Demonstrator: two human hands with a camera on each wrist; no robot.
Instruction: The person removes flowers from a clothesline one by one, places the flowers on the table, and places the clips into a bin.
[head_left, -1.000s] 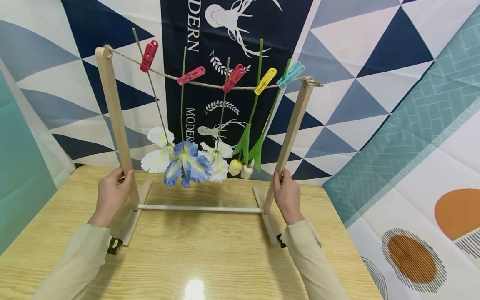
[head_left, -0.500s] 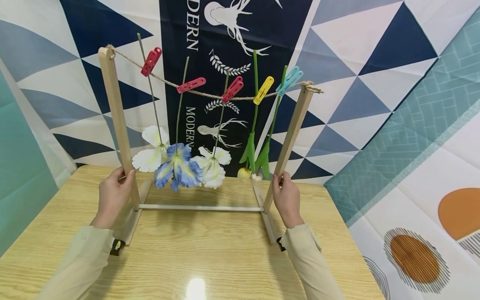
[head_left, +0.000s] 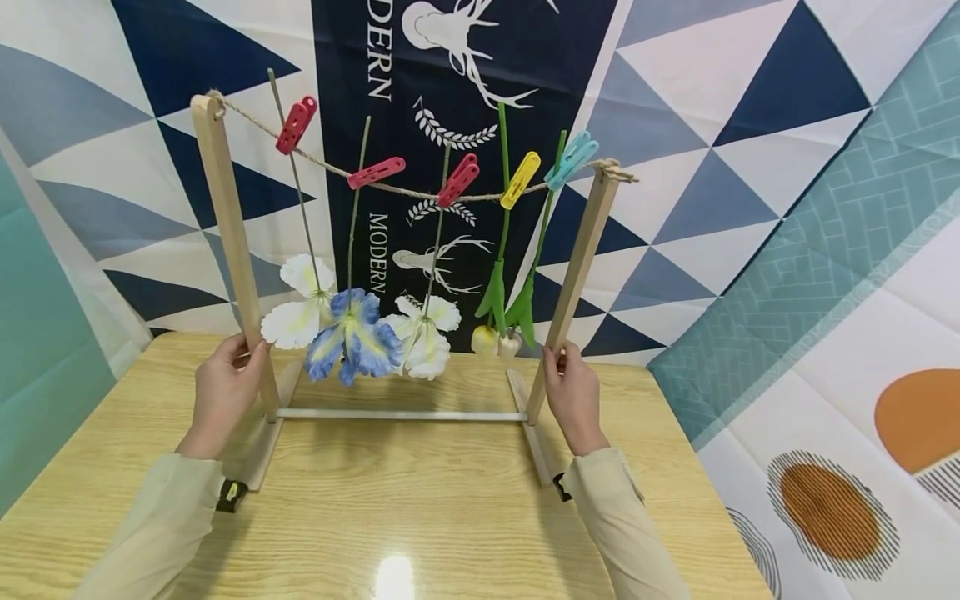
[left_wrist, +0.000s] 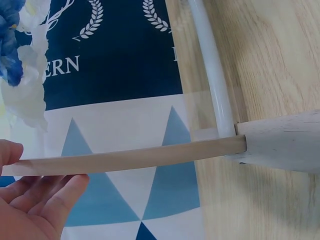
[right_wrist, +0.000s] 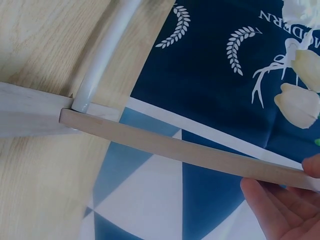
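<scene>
Five flowers (head_left: 354, 337) hang upside down

From here, the left hand (head_left: 228, 387) and right hand (head_left: 575, 396) are well apart, each pinching one post (head_left: 232, 242) of the wooden rack (head_left: 578, 267). The rack stands on the worktop (head_left: 450, 508), before the patterned cloth (head_left: 697, 192); five clothespins (head_left: 458, 180) clip the stems (head_left: 435, 258) to its twine (head_left: 322, 163).

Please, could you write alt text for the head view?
A person's left hand and right hand grip either side of a wooden stand on a table. Five flowers hang upside down from its rope, held by three red clips, one yellow clip and one light-blue clip.
</scene>
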